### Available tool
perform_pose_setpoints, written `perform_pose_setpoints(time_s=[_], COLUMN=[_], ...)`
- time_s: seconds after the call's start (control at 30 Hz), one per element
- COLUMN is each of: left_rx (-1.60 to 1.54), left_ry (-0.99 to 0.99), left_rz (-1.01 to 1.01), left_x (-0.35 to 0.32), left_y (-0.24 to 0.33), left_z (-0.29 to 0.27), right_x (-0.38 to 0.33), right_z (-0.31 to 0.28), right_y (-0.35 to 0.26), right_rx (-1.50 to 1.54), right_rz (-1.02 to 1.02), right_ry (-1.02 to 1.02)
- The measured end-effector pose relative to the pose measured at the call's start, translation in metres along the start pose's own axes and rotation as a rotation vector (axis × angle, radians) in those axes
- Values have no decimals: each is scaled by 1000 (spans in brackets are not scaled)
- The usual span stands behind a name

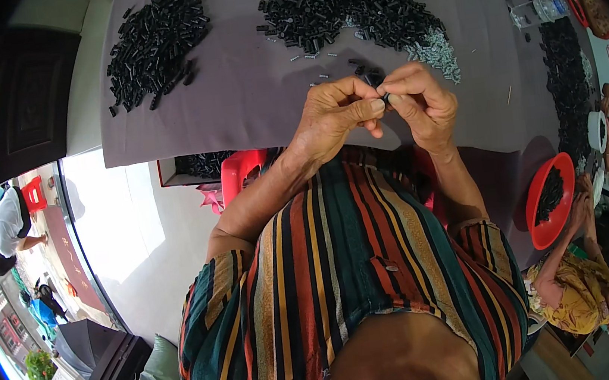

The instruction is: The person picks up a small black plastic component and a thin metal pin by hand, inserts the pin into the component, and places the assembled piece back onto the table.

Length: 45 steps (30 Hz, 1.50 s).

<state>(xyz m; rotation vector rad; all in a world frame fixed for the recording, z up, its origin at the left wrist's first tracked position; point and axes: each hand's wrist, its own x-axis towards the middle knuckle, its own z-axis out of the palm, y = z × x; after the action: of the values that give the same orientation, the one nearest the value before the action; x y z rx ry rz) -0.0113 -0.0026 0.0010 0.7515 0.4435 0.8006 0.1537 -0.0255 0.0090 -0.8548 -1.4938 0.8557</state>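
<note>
My left hand (341, 114) and my right hand (422, 105) meet over the near side of the cloth-covered table (249, 99). Thumb and forefinger of each are pinched together around a small black piece (385, 97), mostly hidden by the fingertips. A few loose black pieces (370, 75) lie just beyond my fingers. Farther back spreads a large heap of short black cylindrical pieces (328, 0). Small silvery screw-like parts (438, 55) are piled at its right edge, and several more lie scattered nearby.
Another black heap (156, 45) sits at the far left. To the right are a red basin (552, 199) of black parts, a long black row (566, 77) and a clear plastic bottle (548, 10). Two people sit on that side. A red stool (240, 169) stands by the table's near edge.
</note>
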Motion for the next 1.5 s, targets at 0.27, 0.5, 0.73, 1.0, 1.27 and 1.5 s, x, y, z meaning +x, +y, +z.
perform_pose_setpoints(time_s=[0.27,0.5,0.73,1.0,1.27,1.5], left_rx=[-198,-136,-54,147,267,293], left_ry=[38,105,89,32,66,100], left_rz=[0,49,10,-52,-16,17], left_x=[2,1,1,4,-5,-8], left_y=[-7,-7,-5,3,7,9], left_z=[7,11,7,3,10,13], right_x=[-12,-8,-16,-13,-10,-13], right_z=[19,14,10,6,4,2], right_y=[2,-3,0,0,-5,-4], right_rx=[-327,-374,-281,-149,7,-29], right_rz=[-133,-116,-90,-36,15,37], right_ry=[272,187,162,146,86,79])
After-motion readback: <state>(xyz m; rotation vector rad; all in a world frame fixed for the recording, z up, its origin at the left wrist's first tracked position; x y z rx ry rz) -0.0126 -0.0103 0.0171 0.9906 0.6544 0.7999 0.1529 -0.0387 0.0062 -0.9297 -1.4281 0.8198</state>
